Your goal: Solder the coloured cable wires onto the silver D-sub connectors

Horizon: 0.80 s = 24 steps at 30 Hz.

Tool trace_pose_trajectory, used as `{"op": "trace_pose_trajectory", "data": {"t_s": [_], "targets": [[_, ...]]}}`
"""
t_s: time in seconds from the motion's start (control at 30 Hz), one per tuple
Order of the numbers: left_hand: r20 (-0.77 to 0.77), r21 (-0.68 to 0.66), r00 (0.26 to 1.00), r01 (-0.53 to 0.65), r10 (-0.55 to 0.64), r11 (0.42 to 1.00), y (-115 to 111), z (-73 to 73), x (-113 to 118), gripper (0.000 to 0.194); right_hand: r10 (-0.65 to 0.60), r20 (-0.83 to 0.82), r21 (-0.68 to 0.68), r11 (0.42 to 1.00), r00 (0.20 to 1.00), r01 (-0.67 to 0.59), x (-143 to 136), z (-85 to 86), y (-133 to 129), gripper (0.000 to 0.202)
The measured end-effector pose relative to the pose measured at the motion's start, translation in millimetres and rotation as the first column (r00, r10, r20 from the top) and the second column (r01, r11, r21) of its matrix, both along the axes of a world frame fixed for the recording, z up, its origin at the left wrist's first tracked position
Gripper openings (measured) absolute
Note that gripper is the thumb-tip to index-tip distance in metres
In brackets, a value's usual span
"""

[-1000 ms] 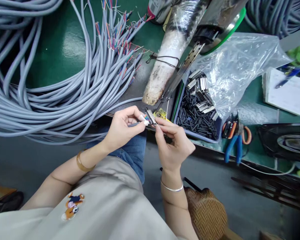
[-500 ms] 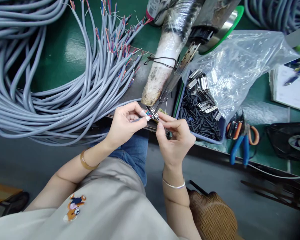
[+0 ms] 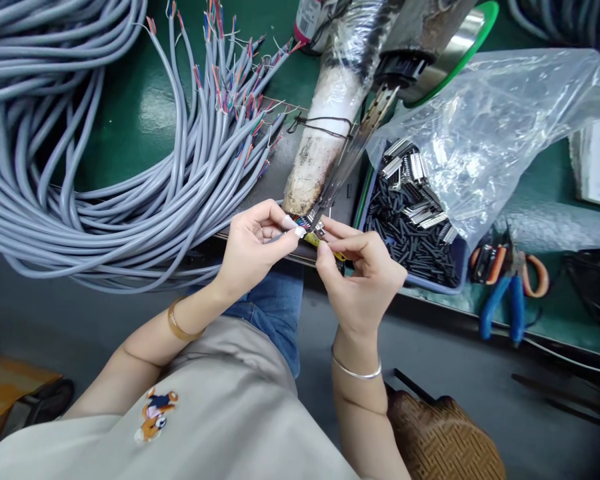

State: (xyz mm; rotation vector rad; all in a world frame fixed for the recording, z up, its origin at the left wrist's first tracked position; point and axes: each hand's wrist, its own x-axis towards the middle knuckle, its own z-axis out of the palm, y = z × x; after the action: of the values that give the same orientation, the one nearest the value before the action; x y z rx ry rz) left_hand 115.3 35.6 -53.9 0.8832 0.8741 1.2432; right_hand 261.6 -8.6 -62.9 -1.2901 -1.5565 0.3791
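Observation:
My left hand point(image 3: 257, 243) is closed in a pinch on a grey cable's end, where thin coloured wires point(image 3: 299, 219) fan out. Facing it, my right hand point(image 3: 363, 277) pinches a small metal multi-pin connector point(image 3: 320, 231) between thumb and fingers. The wire ends meet the connector's pin side; whether each one is joined is too small to tell. Just above the connector comes down the dark tip of a mounted soldering iron point(image 3: 375, 113). Beside it, a stained white tube point(image 3: 313, 147) bound with black wire ends close over my fingers.
Many grey cables point(image 3: 180, 180) with stripped ends lie on the left of the green bench. To the right, a blue tray point(image 3: 460, 283) holds black sleeves and metal connectors under a clear plastic bag point(image 3: 520, 113). Beyond are blue-handled pliers point(image 3: 515, 307) and a green-rimmed spool point(image 3: 473, 60).
The view has shifted slightly, so the bench things sit further right. The connector is now partly behind the soldering iron's tip. Both hands keep their pinches.

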Motion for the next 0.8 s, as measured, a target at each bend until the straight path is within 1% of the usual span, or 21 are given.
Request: {"op": "trace_pose_trajectory", "data": {"t_s": [0.1, 0.17, 0.33, 0.53, 0.8], "targets": [[0.008, -0.025, 1.0, 0.027, -0.027, 0.999, 0.3, 0.0, -1.7, 0.034, -0.011, 0.047, 0.023, 1.0, 0.999, 0.01, -0.2, 3.0, 1.3, 0.011], [0.01, -0.053, 0.998, 0.057, -0.057, 0.997, -0.3, -0.4, -3.2, 0.033, -0.009, 0.049, 0.025, 1.0, 0.999, 0.008, -0.4, 4.4, 1.7, 0.012], [-0.021, -0.083, 0.995, 0.094, -0.096, 0.992, -2.9, -2.3, -5.5, 0.03, -0.007, 0.03, -0.028, 1.0, 1.0, 0.008, 0.5, 4.5, 0.0, 0.013], [-0.043, -0.041, 0.997, 0.065, -0.067, 0.997, -3.3, -4.0, -2.6, 0.031, 0.003, 0.059, -0.047, 0.999, 0.998, 0.0, 2.7, 3.9, 0.4, 0.011], [-0.082, -0.027, 0.996, 0.045, -0.047, 0.999, -2.8, 1.9, -2.0, 0.031, -0.017, 0.144, -0.013, 1.0, 0.989, 0.019, 2.1, 10.0, 4.0, 0.01]]}}
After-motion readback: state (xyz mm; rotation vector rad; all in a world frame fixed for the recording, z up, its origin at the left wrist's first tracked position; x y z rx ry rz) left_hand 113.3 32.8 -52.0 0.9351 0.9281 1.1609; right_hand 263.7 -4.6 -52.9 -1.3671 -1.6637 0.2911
